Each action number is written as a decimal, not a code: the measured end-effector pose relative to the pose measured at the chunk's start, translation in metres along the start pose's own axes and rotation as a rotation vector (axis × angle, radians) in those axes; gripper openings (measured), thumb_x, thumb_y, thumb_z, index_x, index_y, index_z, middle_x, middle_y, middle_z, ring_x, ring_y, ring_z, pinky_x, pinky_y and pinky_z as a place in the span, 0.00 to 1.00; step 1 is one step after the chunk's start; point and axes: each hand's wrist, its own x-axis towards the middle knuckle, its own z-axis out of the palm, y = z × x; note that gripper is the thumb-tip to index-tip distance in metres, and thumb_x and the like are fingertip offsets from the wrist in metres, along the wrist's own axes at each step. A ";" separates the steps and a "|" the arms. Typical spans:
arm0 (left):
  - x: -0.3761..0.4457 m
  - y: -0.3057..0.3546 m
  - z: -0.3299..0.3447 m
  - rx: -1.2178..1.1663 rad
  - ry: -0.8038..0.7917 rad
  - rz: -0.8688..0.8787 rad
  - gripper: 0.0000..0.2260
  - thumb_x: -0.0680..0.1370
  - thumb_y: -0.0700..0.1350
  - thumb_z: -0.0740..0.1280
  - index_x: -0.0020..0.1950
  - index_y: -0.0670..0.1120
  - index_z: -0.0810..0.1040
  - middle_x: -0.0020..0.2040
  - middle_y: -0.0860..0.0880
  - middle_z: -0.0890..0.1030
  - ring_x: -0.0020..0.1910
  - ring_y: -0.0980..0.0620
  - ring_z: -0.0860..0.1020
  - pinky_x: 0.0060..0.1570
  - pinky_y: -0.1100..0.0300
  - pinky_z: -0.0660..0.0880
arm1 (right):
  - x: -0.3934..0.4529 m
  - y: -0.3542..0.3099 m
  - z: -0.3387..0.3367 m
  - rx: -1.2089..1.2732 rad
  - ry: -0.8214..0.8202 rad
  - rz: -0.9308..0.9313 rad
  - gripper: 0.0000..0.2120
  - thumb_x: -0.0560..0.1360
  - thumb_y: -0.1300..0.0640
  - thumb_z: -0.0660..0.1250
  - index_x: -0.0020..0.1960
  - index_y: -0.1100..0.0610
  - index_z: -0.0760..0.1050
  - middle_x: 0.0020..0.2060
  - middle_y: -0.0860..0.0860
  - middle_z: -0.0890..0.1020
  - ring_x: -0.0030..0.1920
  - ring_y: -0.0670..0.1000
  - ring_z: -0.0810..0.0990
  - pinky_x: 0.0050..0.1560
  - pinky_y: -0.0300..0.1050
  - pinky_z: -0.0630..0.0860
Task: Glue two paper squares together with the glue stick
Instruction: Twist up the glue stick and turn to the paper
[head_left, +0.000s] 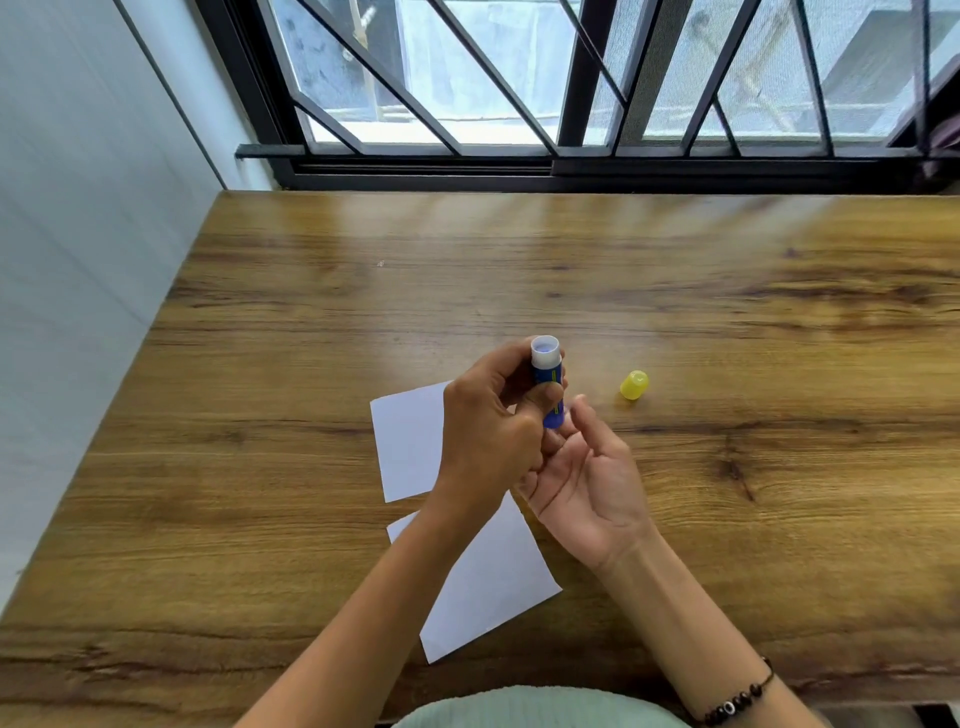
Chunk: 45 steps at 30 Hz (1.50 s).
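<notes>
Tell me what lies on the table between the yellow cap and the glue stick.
Nothing: in the head view only bare wooden table shows between the yellow cap and the glue stick, which the left hand grips.

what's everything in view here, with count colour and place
glue stick: 1, blue with a white open top, upright, held above the papers
cap: 1, yellow, off the stick, on the table to its right
papers: 2, white, on the table mid-front, one farther, one nearer, both partly under the arms
table: 1, brown wood grain, fills the lower frame
window: 1, black frame and bars, behind the table
wall: 1, pale, left of the table
bracelet: 1, dark beads, on the right wrist
left hand: 1, grips the glue stick
right hand: 1, palm up, fingers at the stick's base
</notes>
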 end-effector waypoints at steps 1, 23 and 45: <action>0.000 0.000 0.000 -0.011 -0.001 -0.006 0.11 0.69 0.37 0.64 0.49 0.46 0.79 0.42 0.46 0.82 0.45 0.48 0.82 0.50 0.46 0.80 | 0.000 0.000 -0.001 0.024 -0.023 -0.012 0.15 0.72 0.50 0.61 0.44 0.58 0.82 0.34 0.53 0.81 0.33 0.48 0.78 0.35 0.39 0.76; 0.004 -0.003 0.001 -0.010 -0.006 -0.025 0.13 0.71 0.32 0.65 0.47 0.50 0.78 0.42 0.47 0.82 0.43 0.47 0.82 0.48 0.52 0.81 | 0.005 -0.001 0.000 -0.005 0.085 -0.018 0.15 0.71 0.49 0.63 0.33 0.58 0.79 0.21 0.49 0.75 0.21 0.44 0.73 0.26 0.35 0.74; 0.000 -0.001 0.002 0.006 -0.002 -0.073 0.13 0.73 0.32 0.65 0.49 0.49 0.78 0.43 0.46 0.83 0.36 0.47 0.80 0.44 0.53 0.80 | 0.006 0.003 -0.003 -0.045 0.122 0.047 0.18 0.72 0.45 0.61 0.39 0.57 0.82 0.34 0.54 0.77 0.31 0.48 0.74 0.32 0.39 0.74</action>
